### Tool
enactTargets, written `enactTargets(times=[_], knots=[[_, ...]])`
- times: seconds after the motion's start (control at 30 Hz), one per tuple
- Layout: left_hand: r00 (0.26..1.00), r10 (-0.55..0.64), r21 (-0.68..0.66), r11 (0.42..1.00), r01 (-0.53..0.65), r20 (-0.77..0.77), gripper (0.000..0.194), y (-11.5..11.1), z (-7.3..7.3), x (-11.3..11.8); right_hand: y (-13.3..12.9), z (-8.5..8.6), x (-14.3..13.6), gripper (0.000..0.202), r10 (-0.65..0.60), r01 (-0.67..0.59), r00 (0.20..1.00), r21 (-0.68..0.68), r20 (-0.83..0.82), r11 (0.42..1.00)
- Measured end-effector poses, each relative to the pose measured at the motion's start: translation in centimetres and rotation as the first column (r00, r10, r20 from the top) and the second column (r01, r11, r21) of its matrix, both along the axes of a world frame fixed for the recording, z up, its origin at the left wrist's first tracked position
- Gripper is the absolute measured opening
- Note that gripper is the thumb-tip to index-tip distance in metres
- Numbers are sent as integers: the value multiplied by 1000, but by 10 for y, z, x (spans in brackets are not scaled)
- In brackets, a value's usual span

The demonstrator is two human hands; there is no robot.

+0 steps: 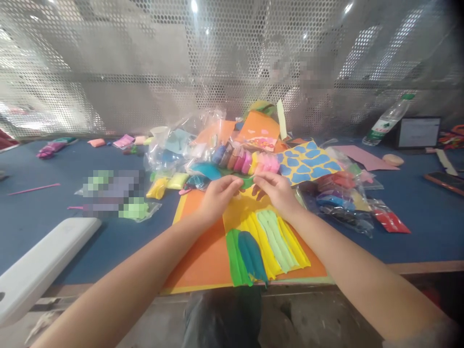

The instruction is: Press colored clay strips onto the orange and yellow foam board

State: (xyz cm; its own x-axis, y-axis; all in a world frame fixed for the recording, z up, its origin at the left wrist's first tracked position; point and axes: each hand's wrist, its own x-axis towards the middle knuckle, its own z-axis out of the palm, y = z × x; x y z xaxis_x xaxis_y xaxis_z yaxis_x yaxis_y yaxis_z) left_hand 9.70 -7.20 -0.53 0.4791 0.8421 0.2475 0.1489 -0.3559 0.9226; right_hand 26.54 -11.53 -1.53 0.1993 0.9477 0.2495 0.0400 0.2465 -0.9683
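Note:
Between my left hand (222,193) and my right hand (276,192), a small piece of green modelling clay (248,182) is pinched at both ends. Both hands are closed at the fingertips, raised above an orange sheet of paper (199,241) at the table's front edge. On that sheet lies a yellow sheet (234,212). Flattened strips of clay sit side by side below my hands: bright green (239,258), dark teal (253,256), yellow (266,241) and pale green (277,239).
Packets of coloured clay (242,159) and clear plastic bags are heaped behind my hands. A blue-and-yellow patterned sheet (308,162) lies right of them. A water bottle (387,121) leans at the back right. A white plastic object (47,261) juts over the left front edge.

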Motion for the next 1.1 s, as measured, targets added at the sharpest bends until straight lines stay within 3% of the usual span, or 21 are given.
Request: enactTargets(times=[0.13,0.27,0.33,0.43,0.73,0.93,1.1], knots=[[999,-20,-88,996,22,26,36,2,-2,-2,3,0,4,33,-50,47,987,-24,-151,999],[996,-26,-105,994,35,91,29,2,-2,-2,4,0,6,37,99,-112,955,-31,-281,993],[993,-49,-91,994,59,108,26,1,-2,0,4,-1,4,34,147,-161,955,-34,-258,986],[993,-66,-74,995,73,98,25,-1,-1,2,3,-3,2,28,109,-115,986,-40,-129,993],[990,140,38,989,-141,6,34,2,-8,2,-3,4,-4,29,87,-83,995,-72,52,994],[997,-16,1,1000,16,75,28,1,-8,2,0,2,-2,30,46,-46,999,-25,-12,999],[987,-14,-65,998,25,159,28,0,-8,3,-3,3,-3,28,49,-48,997,-11,57,999]])
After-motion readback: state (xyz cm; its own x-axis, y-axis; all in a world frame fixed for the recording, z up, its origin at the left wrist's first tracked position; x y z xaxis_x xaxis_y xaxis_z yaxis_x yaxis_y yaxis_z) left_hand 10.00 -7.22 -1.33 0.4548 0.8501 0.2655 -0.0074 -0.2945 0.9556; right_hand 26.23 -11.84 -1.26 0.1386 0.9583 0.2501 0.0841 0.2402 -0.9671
